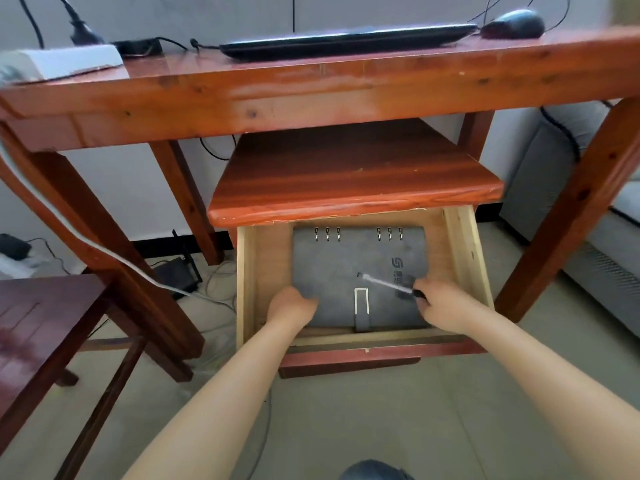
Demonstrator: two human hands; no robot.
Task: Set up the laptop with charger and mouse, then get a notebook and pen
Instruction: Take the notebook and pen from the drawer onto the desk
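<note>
In the open drawer at lower centre of the frame lies a grey notebook. The left hand curls over its lower left edge; the right hand pinches a pen above its lower right corner. The laptop and mouse sit on the tabletop above.

Two bare forearms are seen, uncovered up to the lower frame edge; no sleeve is worn on either. The left hand and right hand are ungloved. Fingers are short and rounded. A dark rounded shape, blurred, is seen below the arms.
</note>
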